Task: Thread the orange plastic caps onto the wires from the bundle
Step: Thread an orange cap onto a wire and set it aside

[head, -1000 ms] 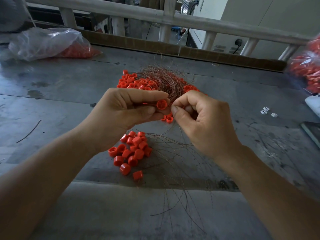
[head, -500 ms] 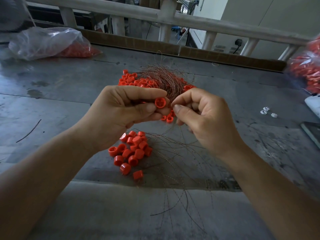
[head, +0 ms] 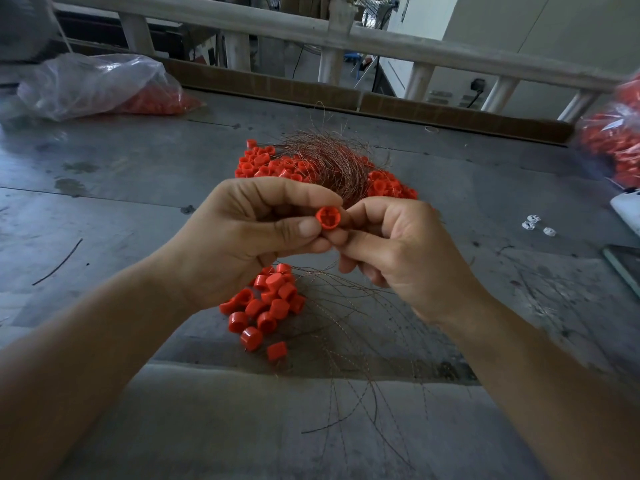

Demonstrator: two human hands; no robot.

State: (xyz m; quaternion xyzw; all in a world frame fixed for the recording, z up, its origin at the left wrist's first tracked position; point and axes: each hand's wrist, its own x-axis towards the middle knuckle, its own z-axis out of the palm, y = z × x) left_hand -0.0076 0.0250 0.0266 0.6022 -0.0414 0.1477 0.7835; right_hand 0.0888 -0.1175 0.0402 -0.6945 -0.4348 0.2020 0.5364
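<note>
Nearest to you, loose wires fan out across the grey table toward its front edge. Just beyond them, under your wrists, lies a small heap of orange caps. Above this heap both hands meet. Your left hand pinches one cap between thumb and forefinger, its open end turned toward you. Your right hand is curled, with thumb and forefinger pinching the right edge of the same cap; whether a wire runs between those fingertips is too fine to tell. Behind the hands, the wire bundle rests on a larger pile of caps. Small white pieces lie to the right. Farther back, one plastic bag of orange parts sits at the left and another bag at the right edge.
</note>
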